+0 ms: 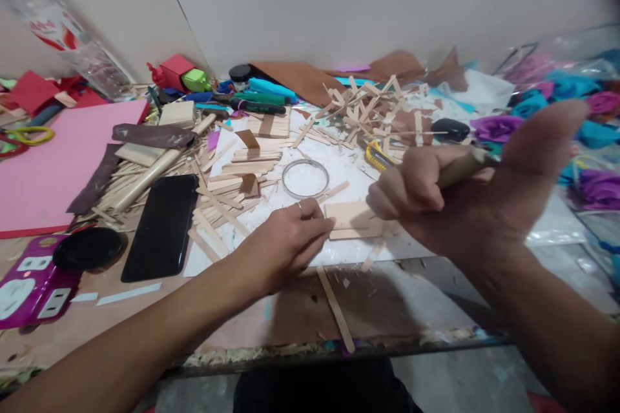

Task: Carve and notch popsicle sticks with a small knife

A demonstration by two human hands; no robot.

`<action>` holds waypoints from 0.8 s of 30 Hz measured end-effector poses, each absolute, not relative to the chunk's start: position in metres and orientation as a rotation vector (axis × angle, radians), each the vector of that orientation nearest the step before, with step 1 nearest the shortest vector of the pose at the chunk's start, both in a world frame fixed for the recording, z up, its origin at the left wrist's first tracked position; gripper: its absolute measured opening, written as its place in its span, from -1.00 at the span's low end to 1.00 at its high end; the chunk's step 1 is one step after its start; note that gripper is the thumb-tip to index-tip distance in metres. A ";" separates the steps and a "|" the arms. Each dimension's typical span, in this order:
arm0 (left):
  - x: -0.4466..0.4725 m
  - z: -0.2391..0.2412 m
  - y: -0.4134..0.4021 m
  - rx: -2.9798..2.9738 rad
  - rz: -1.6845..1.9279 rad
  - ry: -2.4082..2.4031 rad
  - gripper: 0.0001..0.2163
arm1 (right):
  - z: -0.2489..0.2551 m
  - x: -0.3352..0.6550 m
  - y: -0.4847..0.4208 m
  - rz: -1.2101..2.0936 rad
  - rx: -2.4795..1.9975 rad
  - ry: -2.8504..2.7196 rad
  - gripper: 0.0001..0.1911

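Note:
My left hand (301, 235) is closed, its fingertips pinched together at the left end of a flat pale wooden piece (349, 219) on the white paper. A ring is on one of its fingers. My right hand (465, 200) is raised above the right side of the paper, thumb stretched up and fingers curled round a tan, tube-like object (460, 168) with a narrow end. Its exact kind does not show. A metal hoop (305, 179) lies just beyond my left hand. Behind my right fingers, a yellow box cutter (378, 156) is partly covered.
Craft sticks (256, 164) lie left of the hoop, with a tangled heap (368, 110) behind. A black phone (162, 226), black lid (90, 248) and purple power strip (41, 281) are at left. One stick (336, 310) reaches the table edge. Paper flowers (557, 97) fill the right.

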State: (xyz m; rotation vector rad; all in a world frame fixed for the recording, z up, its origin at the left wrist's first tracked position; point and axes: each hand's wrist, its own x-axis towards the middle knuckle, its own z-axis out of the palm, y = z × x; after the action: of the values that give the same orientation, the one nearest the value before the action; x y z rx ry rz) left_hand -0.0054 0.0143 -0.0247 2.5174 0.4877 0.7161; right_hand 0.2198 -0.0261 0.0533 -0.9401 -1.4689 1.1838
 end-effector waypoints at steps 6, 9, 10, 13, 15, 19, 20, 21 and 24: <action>-0.003 -0.026 0.015 2.542 0.741 0.460 -0.81 | 0.038 0.198 -0.022 1.192 -0.966 -1.446 -0.27; -0.002 -0.026 0.016 2.538 0.750 0.450 -0.80 | 0.032 0.196 -0.021 1.140 -0.955 -1.497 -0.29; -0.002 -0.026 0.016 2.536 0.743 0.449 -0.80 | 0.030 0.196 -0.021 1.130 -0.947 -1.502 -0.30; -0.002 -0.025 0.015 2.549 0.716 0.472 -0.80 | 0.027 0.198 -0.021 1.134 -0.958 -1.509 -0.30; -0.003 -0.025 0.015 2.570 0.717 0.490 -0.80 | 0.025 0.198 -0.021 1.147 -0.971 -1.479 -0.28; -0.003 -0.026 0.016 2.592 0.717 0.491 -0.79 | 0.022 0.193 -0.019 1.156 -0.896 -1.386 -0.30; -0.003 -0.026 0.016 2.592 0.715 0.489 -0.79 | 0.021 0.192 -0.019 1.155 -0.857 -1.372 -0.31; -0.002 -0.027 0.016 2.594 0.714 0.488 -0.79 | 0.020 0.190 -0.019 1.159 -0.815 -1.353 -0.31; -0.002 -0.026 0.017 2.605 0.695 0.501 -0.78 | 0.017 0.185 -0.020 1.189 -0.676 -1.253 -0.30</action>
State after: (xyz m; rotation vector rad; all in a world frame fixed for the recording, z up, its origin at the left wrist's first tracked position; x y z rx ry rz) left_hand -0.0018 0.0165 -0.0264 2.6053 0.5013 0.6945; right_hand 0.1852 -0.0200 0.0168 -0.6760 -1.2528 1.1892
